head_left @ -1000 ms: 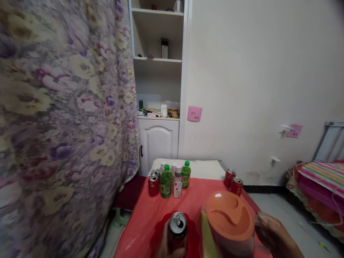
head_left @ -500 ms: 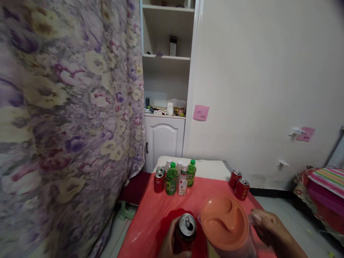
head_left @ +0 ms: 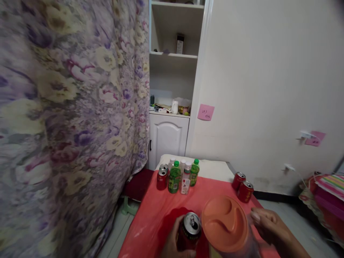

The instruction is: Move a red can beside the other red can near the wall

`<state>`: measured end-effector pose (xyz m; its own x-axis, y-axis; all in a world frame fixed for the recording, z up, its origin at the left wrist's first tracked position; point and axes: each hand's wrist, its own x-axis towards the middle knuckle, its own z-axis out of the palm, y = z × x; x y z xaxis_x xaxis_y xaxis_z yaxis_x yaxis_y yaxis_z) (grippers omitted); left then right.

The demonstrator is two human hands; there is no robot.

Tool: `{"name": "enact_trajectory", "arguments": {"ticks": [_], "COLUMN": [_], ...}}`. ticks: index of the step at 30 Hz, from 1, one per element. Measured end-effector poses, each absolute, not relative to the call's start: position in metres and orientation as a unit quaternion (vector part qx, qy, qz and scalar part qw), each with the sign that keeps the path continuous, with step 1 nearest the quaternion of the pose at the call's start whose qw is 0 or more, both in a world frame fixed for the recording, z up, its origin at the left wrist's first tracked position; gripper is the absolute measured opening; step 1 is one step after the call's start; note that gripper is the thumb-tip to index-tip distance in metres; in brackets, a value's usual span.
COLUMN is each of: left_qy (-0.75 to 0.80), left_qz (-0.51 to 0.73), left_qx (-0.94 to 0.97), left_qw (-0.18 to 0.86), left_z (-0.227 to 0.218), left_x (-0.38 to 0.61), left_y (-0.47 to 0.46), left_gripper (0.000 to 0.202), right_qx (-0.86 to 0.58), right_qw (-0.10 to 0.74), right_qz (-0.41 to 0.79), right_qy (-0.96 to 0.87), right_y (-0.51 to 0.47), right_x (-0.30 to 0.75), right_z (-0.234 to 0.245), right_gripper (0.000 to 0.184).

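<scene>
Left hand (head_left: 173,240) wrapped round dark can (head_left: 191,225) (tab uppermost), at nine o'clock of orange-lidded pitcher (head_left: 225,225). Right hand (head_left: 267,225) grips its three o'clock side; red cans (head_left: 245,192) at one o'clock.

Illumination is moderate and diffuse; the light source lies outside the view. The wall (head_left: 258,79) receives even, greyish light. The shelves (head_left: 172,64) are dimmer inside, with shading below the boards. Faint glare marks the left edge of the red table (head_left: 145,229). Toward its near edge, a darker red area borders the can (head_left: 186,239); whether this is shadow cannot be determined. The can's metal top shows bright reflections; the orange lid (head_left: 215,234) has soft highlights. The jug (head_left: 251,243) is blurred below the lid. The curtain (head_left: 80,125) appears stretched and soft toward the outer margin. The view's upper right corner darkens.
</scene>
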<state>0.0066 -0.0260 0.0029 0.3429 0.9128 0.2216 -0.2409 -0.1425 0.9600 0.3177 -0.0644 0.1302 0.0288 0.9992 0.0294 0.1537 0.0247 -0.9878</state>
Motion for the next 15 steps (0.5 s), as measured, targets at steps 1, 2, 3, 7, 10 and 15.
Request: {"name": "enact_trajectory", "arguments": {"ticks": [1,2,3,7,10,15], "left_qy": [0.289,0.282,0.275,0.265,0.261,0.262], "left_qz": [0.491,0.492,0.493,0.495,0.492,0.494], "left_qx": [0.574,0.572,0.569,0.557,0.556,0.560], "left_qw": [0.587,0.592,0.598,0.612,0.616,0.611], "left_z": [0.0020,0.0010,0.0001,-0.0032,-0.0042,-0.0008], "left_x": [0.0065,0.0065,0.0066,0.0079,0.0087,0.0089], "left_y": [-0.0258,-0.0256,-0.0254,-0.0246,-0.0238,-0.0252], "left_gripper": [0.102,0.102,0.102,0.103,0.103,0.101], "right_qx": [-0.539,-0.541,-0.543,-0.550,-0.547,-0.547], "right_qw": [0.472,0.469,0.465,0.452,0.447,0.439], "right_qz": [0.444,0.443,0.443,0.437,0.434,0.434], "right_qy": [-0.538,-0.540,-0.542,-0.549,-0.560,-0.565], "right_y": [-0.0649,-0.0653,-0.0655,-0.0655,-0.0647,-0.0624], "right_x": [0.3164,0.3152,0.3142,0.3121,0.3120,0.3121], "right_z": [0.1329,0.1352,0.1372,0.1409,0.1404,0.1391], "right_gripper": [0.069,0.070,0.071,0.071,0.070,0.069]}}
